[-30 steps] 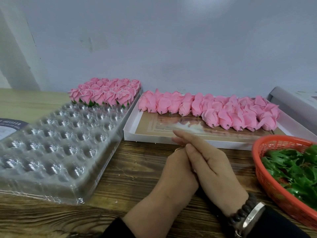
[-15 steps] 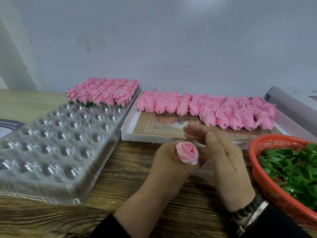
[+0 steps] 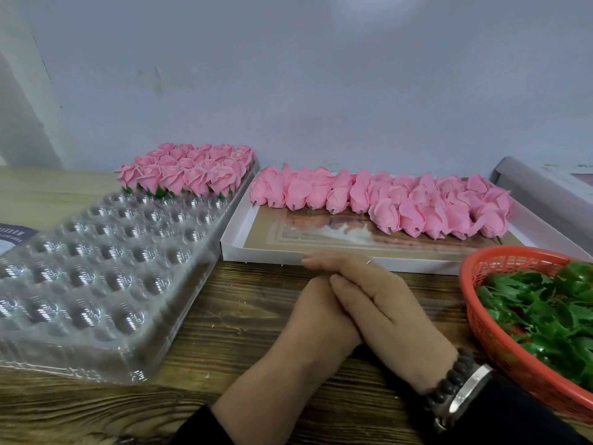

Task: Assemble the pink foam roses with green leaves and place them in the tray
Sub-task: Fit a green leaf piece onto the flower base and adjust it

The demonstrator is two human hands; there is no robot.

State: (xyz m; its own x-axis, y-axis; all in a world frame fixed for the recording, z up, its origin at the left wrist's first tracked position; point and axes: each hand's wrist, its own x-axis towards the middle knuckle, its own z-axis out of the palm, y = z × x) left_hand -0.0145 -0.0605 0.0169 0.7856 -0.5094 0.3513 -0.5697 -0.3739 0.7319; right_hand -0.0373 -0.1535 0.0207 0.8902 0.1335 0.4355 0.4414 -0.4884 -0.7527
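- Pink roses (image 3: 187, 170) with green bases stand upright in the far rows of the tray (image 3: 96, 268), which lies at the left of the table (image 3: 240, 319); filling from the back leaves the near cups free to reach, in my judgement.
- Clear plastic cups make up most of the tray, and all the near rows hold nothing, so the task looks to be at an early stage.
- Bare roses (image 3: 385, 200), without leaves, lie on their sides in a white box (image 3: 263, 252) just behind the hands, stubs pointing toward the person, probably so that each can be picked up by the head and the stub is ready for a leaf.
- Green leaves (image 3: 545, 309) sit piled in an orange basket (image 3: 475, 303) at the right, near the right hand, which suits taking leaves with that side.
- Right hand (image 3: 385, 303) lies over the left hand (image 3: 317, 319), its fingers straight and pressed flat across it, pointing left; it pinches nothing that I can see.
- Left hand is mostly covered; whether its fingers curl round a rose or a leaf underneath cannot be told, since no pink or green shows between the palms.
- Pressing palms together like this would fit seating a leaf on a rose or shaping petals, but that is a guess.
- Both hands hover in front of the box, between tray and basket, a central spot with each supply close.
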